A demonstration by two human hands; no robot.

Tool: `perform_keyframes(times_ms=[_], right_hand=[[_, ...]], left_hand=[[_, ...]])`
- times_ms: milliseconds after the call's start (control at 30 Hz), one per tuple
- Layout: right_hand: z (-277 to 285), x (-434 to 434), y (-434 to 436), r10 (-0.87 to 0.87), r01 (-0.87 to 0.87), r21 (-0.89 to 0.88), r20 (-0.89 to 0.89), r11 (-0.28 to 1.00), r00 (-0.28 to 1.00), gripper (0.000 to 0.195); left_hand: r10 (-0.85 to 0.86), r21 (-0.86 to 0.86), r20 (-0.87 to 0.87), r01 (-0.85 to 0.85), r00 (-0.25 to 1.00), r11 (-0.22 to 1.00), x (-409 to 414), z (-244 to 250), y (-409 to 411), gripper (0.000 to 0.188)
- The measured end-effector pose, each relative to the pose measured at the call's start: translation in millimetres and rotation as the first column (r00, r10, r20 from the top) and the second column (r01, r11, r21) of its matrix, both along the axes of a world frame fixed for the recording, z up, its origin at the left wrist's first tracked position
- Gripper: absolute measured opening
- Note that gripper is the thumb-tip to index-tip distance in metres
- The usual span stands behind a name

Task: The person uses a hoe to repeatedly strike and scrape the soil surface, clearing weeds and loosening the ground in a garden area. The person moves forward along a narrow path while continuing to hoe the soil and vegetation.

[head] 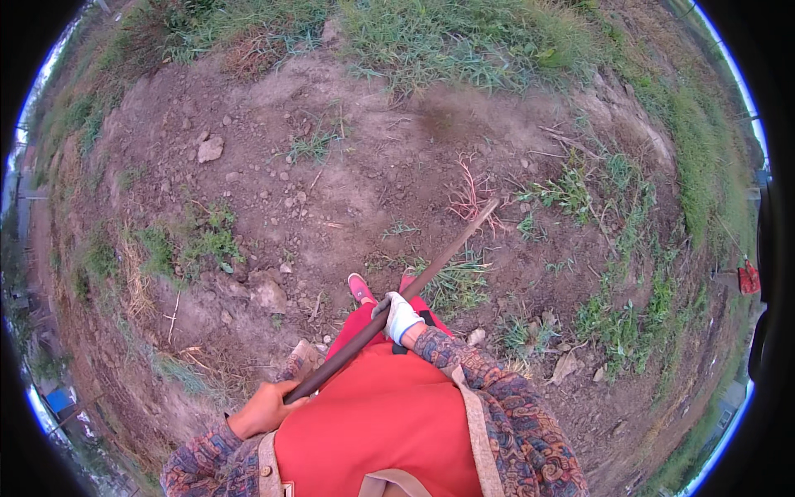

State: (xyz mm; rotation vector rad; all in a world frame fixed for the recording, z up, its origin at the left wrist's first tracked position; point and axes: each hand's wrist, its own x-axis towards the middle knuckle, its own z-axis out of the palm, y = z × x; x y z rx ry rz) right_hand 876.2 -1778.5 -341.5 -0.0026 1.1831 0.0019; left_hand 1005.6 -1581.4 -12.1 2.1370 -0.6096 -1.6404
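Observation:
A long wooden tool handle slants across the front of my body, from lower left up to the right. My bare left hand grips it near its lower-left end, beside my waist. Farther along, my right hand, in a white work glove, is wrapped around the handle above my legs. The far end of the handle overlaps a clump of bare reddish stems on the soil; no tool head can be made out. Below the handle a tuft of green grass grows beside my pink shoes.
Dry brown soil with scattered clods surrounds me. One large clod lies at the upper left, another left of my feet. Thick grass borders the far side. Leafy weeds stand right. A red object is at the right rim.

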Motion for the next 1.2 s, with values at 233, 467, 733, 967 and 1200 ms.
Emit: perform_keyframes(times_ms=[233, 467, 733, 967, 1200], right_hand=[[19, -1, -61, -0.134, 0.121, -0.205, -0.054, 0.971, 0.989, 0.027], [-4, -17, -132, -0.33, 0.346, -0.116, 0.137, 0.931, 0.934, 0.021], [-24, 38, -53, 0.041, -0.057, 0.106, 0.14, 0.993, 0.989, 0.021], [-66, 54, -3, 0.001, 0.004, -0.027, 0.197, 1.0, 0.98, 0.021], [10, -22, -128, -0.335, 0.333, -0.293, 0.045, 0.896, 0.941, 0.027]], left_hand=[[-0.023, -0.227, 0.086, 0.042, 0.996, 0.973, -16, -56, -13, 0.03], [-0.114, -0.202, 0.155, 0.145, 0.981, 0.969, -15, -48, -78, 0.03], [-0.438, 0.152, 0.246, 0.412, 0.864, 0.898, 68, 123, -84, 0.029], [-0.434, 0.326, 0.176, 0.364, 0.883, 0.872, 103, 140, -82, 0.029], [-0.414, -0.029, 0.264, 0.436, 0.871, 0.899, 60, 51, -120, 0.033]])
